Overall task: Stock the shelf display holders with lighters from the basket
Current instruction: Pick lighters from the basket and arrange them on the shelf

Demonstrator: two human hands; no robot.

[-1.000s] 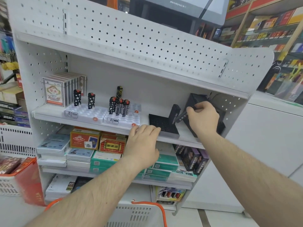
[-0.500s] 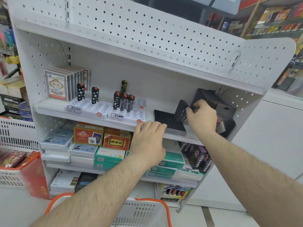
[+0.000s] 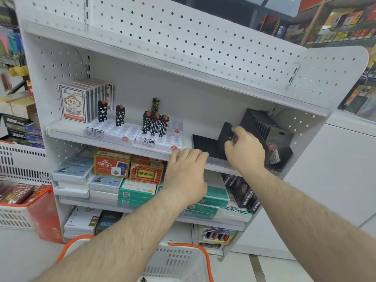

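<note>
On the middle shelf (image 3: pixel 67 132) of the white pegboard unit, left of frame centre, sit 2 white display holders side by side. Left holder (image 3: pixel 114 130): 2 star-patterned lighters (image 3: pixel 102 111) upright in its back slots. Right holder (image 3: pixel 162 139): 3 black-and-white patterned lighters (image 3: pixel 155 125) upright in a tight cluster, plus 1 darker lighter (image 3: pixel 155 105) standing behind them. Card packs (image 3: pixel 81 100) stand in a row at the far left of the same shelf.

Right of the white holders lies a flat black holder (image 3: pixel 204 144) with a grid of slots. Behind it, toward the right wall, a larger black box (image 3: pixel 262 127) is tilted on edge; a red-capped item (image 3: pixel 272 151) shows in its lower right, too blurred to identify.

Lower shelves carry boxed goods: red card boxes (image 3: pixel 112 164), teal cartons (image 3: pixel 138 191), dark packs at lower right. A white basket (image 3: pixel 179 261) with orange handles is at bottom centre, partly hidden by the left forearm; contents mostly out of view. A second basket (image 3: pixel 12 212) sits at the left edge.

Left hand (image 3: pixel 186 174): palm down, fingers straight and together, fingertips resting on the shelf's front edge between the right white holder and the black holder. Holds nothing.

Right hand (image 3: pixel 243 150): fingers curled, gripping a dark upright piece (image 3: pixel 224 137) at the black holder's right end. Cannot tell whether the piece is a lighter pack or part of the holder.
</note>
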